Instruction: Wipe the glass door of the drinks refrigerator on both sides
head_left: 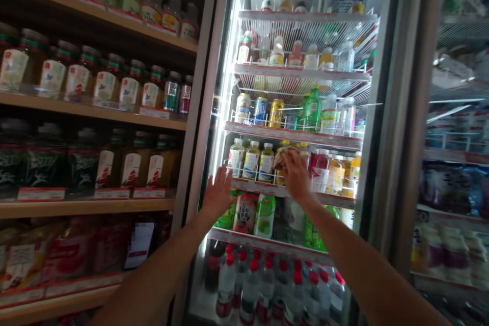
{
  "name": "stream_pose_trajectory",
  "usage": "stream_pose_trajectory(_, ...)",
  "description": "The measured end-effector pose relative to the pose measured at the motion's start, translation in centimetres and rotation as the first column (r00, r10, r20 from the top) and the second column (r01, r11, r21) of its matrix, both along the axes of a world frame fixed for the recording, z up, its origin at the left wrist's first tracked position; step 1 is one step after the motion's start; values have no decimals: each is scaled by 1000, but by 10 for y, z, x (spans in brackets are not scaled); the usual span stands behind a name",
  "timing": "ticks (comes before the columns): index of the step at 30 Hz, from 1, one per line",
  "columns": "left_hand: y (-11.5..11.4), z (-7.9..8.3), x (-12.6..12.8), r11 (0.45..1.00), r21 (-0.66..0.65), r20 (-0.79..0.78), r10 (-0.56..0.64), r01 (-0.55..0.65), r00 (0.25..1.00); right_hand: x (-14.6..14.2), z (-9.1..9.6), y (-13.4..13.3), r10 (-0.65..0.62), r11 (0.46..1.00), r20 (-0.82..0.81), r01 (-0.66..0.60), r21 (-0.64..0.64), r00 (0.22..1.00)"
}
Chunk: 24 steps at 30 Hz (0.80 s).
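Observation:
Fingers spread, my left hand (219, 191) is raised at the left side of a lit drinks fridge, flat against or just before its glass. My right hand (298, 173) is higher and further right, blurred, its fingers bent over a crumpled brownish cloth (281, 158). Behind the cloth is the fridge shelf with a row of bottles (252, 159), partly hidden by that hand. Below my hands, a shelf holds a red carton (245, 212) and a green-and-white carton (265, 215). Whether the cloth touches the glass, I cannot tell.
To the left, a wooden shelf unit (91, 107) holds rows of bottles. A phone-like lit screen (139, 247) is low on it. Red-capped bottles (267, 285) fill the fridge bottom. A metal door frame (401, 112) stands at right, with another stocked fridge (453, 183) beyond.

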<state>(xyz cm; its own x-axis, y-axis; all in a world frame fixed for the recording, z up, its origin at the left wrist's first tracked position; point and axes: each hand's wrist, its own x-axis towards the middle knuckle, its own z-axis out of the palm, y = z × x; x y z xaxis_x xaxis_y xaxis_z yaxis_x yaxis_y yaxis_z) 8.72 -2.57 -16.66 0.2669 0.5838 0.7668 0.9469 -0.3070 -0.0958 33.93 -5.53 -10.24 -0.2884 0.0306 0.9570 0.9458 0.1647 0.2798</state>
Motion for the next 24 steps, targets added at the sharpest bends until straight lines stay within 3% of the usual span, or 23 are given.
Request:
stream_pose_trajectory(2, -4, 4, -1, 999, -36, -8, -1, 0, 1000, -19, -19, 5, 81, 991, 288, -46, -126, 954)
stream_pose_trajectory(4, -8, 7, -4, 998, -63, -37, -6, 4, 999, -30, -18, 11, 157, 972, 480, -49, -231, 863)
stream_pose_trajectory(6, -9, 8, -9, 997, -72, -62, -19, 14, 998, -34, 5, 18, 144, 971, 427, -44, -236, 893)
stream_pose_trajectory(8, -8, 8, -15, 998, -64, -67, -10, 6, 998, -39, 35, 27, 78, 984, 186, -46, -171, 980)
stream_pose_trajectory(10, -5, 6, -21, 999, -49, -51, 17, -19, 999, -49, 52, 34, 58, 988, 63, -48, -149, 996)
stream_pose_trajectory(11, -4, 5, -25, 998, -47, -37, 34, -36, 999, -57, 52, 37, 61, 986, 75, -49, -158, 995)
stream_pose_trajectory(13, -2, 5, -31, 996, -56, -3, 71, -71, 997, -75, 34, 41, 90, 977, 214, -45, -208, 973)
stream_pose_trajectory(15, -1, 6, -39, 993, -67, 17, 99, -97, 995, -90, 8, 41, 146, 961, 410, -31, -275, 900)
stream_pose_trajectory(17, -1, 8, -45, 990, -74, 17, 119, -117, 993, -101, -7, 40, 209, 942, 559, -11, -337, 802)
stream_pose_trajectory(19, -2, 10, -50, 988, -83, 4, 128, -127, 992, -109, -1, 41, 221, 935, 576, -3, -355, 787)
stream_pose_trajectory(22, -5, 13, -54, 985, -99, -11, 138, -139, 990, -121, 29, 45, 140, 947, 375, -13, -322, 916)
stream_pose_trajectory(24, -6, 13, -54, 985, -93, -22, 146, -147, 989, -132, 36, 48, 111, 948, 275, -19, -317, 955)
